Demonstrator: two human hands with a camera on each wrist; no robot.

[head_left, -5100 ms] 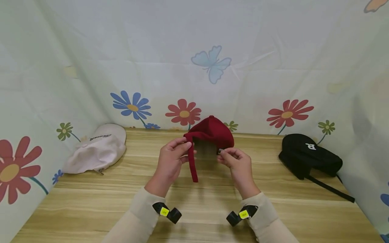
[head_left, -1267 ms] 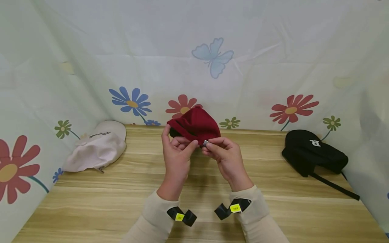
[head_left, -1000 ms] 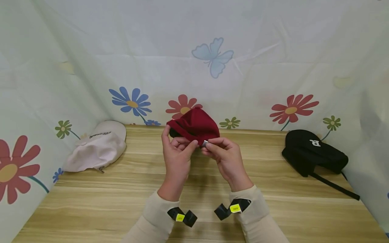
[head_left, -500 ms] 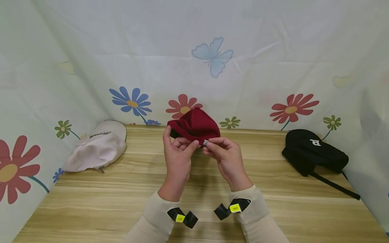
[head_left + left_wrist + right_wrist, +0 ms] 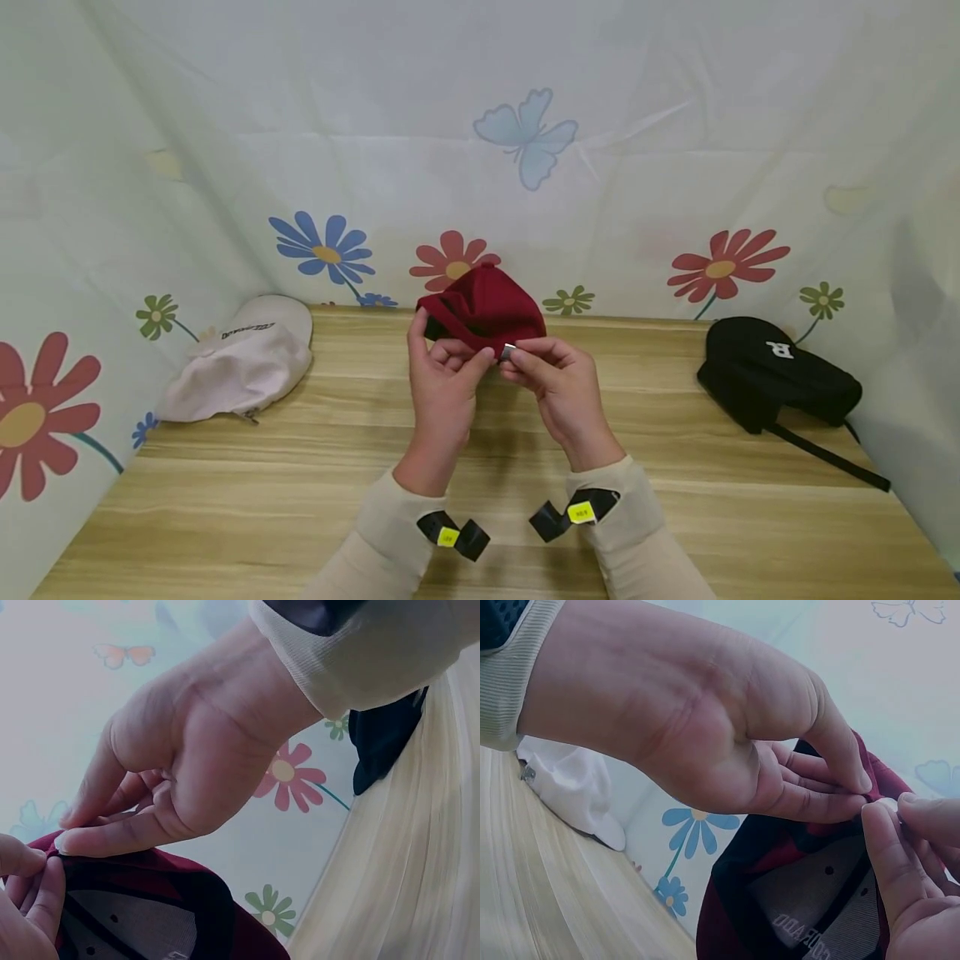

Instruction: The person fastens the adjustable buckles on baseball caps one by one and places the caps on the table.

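A dark red baseball cap (image 5: 504,304) is held up in the middle of the head view, its back opening facing me. Its red strap (image 5: 453,323) runs across that opening down to a small silver buckle (image 5: 507,352). My left hand (image 5: 444,396) pinches the strap near the buckle between thumb and fingers, while its index finger reaches up to the strap's upper end. With thumb and fingertips, my right hand (image 5: 564,390) pinches the buckle. The cap's lining (image 5: 139,919) shows in the left wrist view. Fingers hide whether the strap's tip is inside the buckle.
A pale pink cap (image 5: 247,358) lies at the left on the wooden table (image 5: 315,492). At the right is a black cap (image 5: 772,375) with a white letter, its loose strap (image 5: 828,461) trailing forward. A flower-printed curtain (image 5: 390,150) stands behind.
Five seconds ago the strap hung loose from my left hand, apart from the right. Since then the hands have come together, bringing strap to buckle. During the last second they barely moved.
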